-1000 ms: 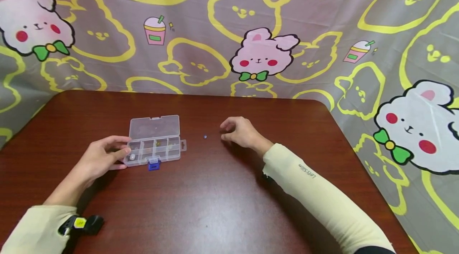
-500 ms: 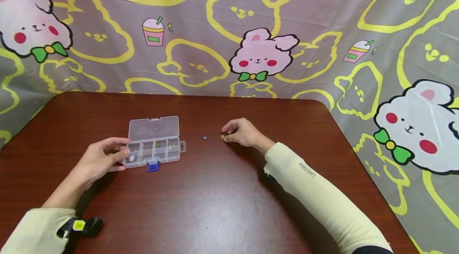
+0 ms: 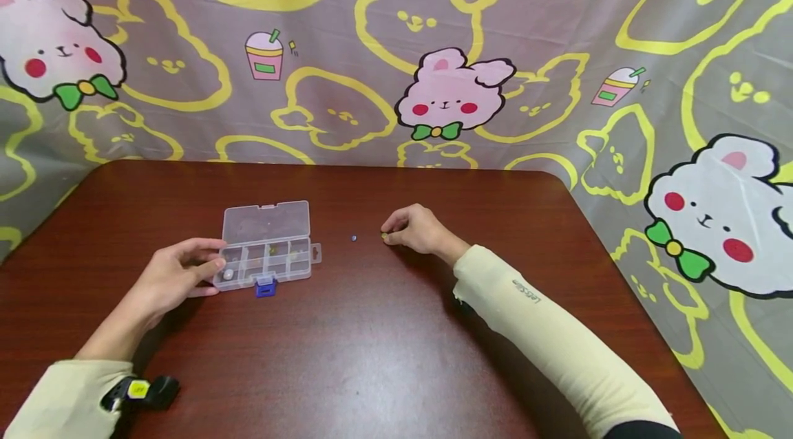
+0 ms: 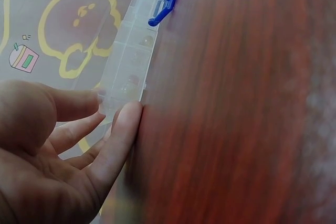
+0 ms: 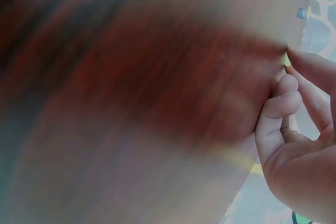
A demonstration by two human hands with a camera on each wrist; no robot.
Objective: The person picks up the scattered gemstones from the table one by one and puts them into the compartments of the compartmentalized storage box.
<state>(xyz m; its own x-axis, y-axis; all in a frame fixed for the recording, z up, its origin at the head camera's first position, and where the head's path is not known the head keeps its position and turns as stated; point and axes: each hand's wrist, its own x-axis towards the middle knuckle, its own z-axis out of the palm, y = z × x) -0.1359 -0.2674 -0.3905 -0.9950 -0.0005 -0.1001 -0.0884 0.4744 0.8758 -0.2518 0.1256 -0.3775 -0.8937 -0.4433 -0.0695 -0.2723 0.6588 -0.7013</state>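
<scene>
A clear plastic compartment box [image 3: 257, 263] stands with its lid raised on the left part of the table, a blue latch [image 3: 266, 288] at its front. My left hand [image 3: 176, 272] grips its left end between thumb and fingers. A white round bead [image 3: 228, 274] and a few yellowish bits show in its compartments. Right of the box, my right hand [image 3: 416, 229] pinches a small yellow bead [image 3: 384, 236] down at the tabletop. In the right wrist view only a sliver of that bead [image 5: 286, 61] shows between the fingertips. A tiny blue bead [image 3: 354, 238] lies between box and right hand.
The dark red-brown wooden table [image 3: 347, 356] reaches back to a patterned curtain [image 3: 347, 47] with rabbit drawings. A hang tab [image 3: 316, 253] sticks out from the box's right end. A black wrist camera [image 3: 162, 392] sits by the left sleeve.
My right thumb and fingers have closed on the yellow bead, which came into view between them half a second ago. My left hand and the box have hardly moved.
</scene>
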